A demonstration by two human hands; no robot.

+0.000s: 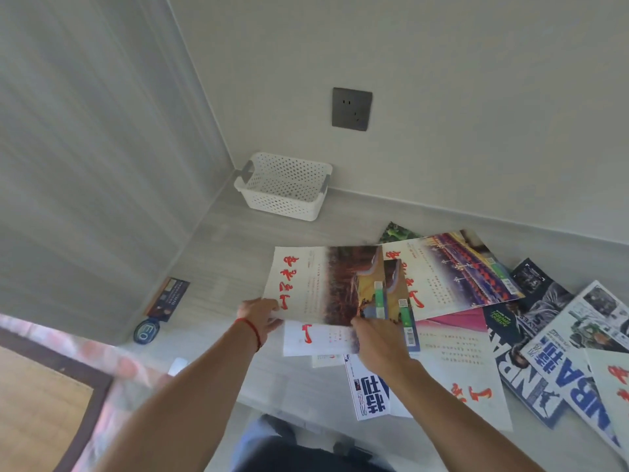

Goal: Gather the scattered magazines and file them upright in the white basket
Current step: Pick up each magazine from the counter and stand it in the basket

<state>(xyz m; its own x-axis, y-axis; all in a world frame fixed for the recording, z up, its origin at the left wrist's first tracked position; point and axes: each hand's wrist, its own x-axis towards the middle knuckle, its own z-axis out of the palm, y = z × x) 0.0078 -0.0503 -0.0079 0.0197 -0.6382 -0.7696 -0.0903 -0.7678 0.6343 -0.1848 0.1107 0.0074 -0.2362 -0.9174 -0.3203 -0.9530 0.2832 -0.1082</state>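
Head view, foreground: two bare forearms reach forward over the grey floor [218,240].
Left hand [260,316]: red string at the wrist; fingers pinch the near left corner of a white-and-brown magazine with red calligraphy [323,284].
Right hand [377,338]: fingers curl on the same magazine's near right edge, lifting it.
Scattered magazines [531,352]: glossy covers overlapping on the floor to the right, several under and beside the held one.
Small dark booklet [168,299]: lies left, by the wall.
White perforated plastic basket [284,185]: stands farther off in the corner, nothing visible inside.
Dark wall socket [351,109]: on the wall above the basket.
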